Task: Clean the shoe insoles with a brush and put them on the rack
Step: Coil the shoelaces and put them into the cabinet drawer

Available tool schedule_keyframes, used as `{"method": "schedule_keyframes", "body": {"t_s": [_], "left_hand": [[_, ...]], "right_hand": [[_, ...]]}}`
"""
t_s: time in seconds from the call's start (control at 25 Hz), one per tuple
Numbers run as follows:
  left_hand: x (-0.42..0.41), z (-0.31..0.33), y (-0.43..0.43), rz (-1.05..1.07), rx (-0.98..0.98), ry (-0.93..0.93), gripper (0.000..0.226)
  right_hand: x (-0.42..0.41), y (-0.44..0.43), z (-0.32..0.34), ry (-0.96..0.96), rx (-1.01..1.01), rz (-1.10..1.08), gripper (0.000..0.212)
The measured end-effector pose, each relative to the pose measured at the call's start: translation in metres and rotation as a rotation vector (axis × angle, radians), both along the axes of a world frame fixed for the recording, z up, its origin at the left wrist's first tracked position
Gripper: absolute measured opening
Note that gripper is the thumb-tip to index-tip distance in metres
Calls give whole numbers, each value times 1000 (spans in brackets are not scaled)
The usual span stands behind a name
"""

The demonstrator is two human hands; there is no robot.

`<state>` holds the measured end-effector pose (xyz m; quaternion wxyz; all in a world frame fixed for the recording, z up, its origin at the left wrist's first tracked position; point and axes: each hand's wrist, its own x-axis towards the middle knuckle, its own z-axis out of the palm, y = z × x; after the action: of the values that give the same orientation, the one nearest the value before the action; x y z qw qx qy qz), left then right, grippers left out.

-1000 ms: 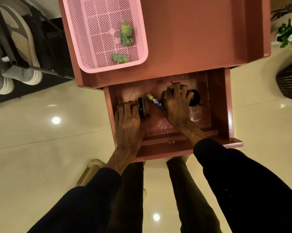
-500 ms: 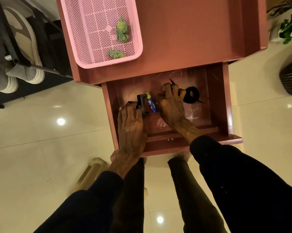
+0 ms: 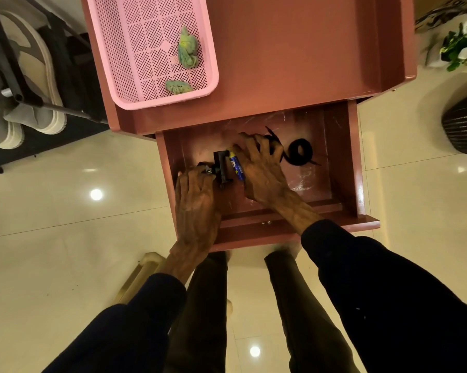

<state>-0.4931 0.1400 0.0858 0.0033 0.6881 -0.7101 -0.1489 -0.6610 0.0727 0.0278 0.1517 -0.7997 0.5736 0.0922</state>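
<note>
- Head view: hands are working inside the pulled-out reddish-brown wooden drawer of a cabinet, both reaching in over its front edge.
- The left hand is curling its fingers round the near end of a small black brush lying at the drawer's left side. The dim light makes it hard to be sure it is a brush.
- The right hand is lying bent over a small blue-and-yellow tube that touches the brush, and over a coiled black shoelace. I cannot tell whether it is pinching either.
- No insoles are showing; the dark metal shoe rack is standing at the left, carrying grey shoes.
- Doing this step well probably means lifting the brush straight up with the left hand while the right is pinning tube and lace down, so nothing snags.
</note>
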Motion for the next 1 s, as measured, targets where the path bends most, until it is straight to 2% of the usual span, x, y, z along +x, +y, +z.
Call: {"method": "schedule_keyframes", "body": {"t_s": [0.12, 0.2, 0.32, 0.44, 0.56, 0.6, 0.68, 0.76, 0.84, 1.0], "left_hand": [[7, 2, -3, 14, 5, -8, 49], [8, 4, -4, 20, -25, 17, 37], [6, 15, -2, 45, -22, 91, 55], [4, 21, 7, -12, -59, 131, 52], [-1, 18, 22, -108, -14, 181, 50], [-4, 18, 29, -130, 34, 215, 56], [-12, 20, 44, -214, 117, 248, 85], [-23, 23, 53, -314, 130, 202, 113], [-34, 26, 51, -335, 88, 132, 125], [-45, 30, 36, -287, -135, 34, 100]], "right_hand": [[3, -1, 1, 27, 41, 6, 92], [6, -1, 3, 39, 61, 7, 89], [6, 1, 8, 21, 51, -10, 89], [-5, 4, 23, -19, 40, -44, 94], [-22, 16, 47, -27, 45, -82, 86], [-29, 21, 55, -28, 34, -113, 79], [-43, 30, 72, -41, 9, -178, 72], [-58, 38, 85, -64, -11, -217, 71], [-69, 48, 95, -101, -55, -222, 67], [-72, 52, 109, -111, -96, -209, 70]]}}
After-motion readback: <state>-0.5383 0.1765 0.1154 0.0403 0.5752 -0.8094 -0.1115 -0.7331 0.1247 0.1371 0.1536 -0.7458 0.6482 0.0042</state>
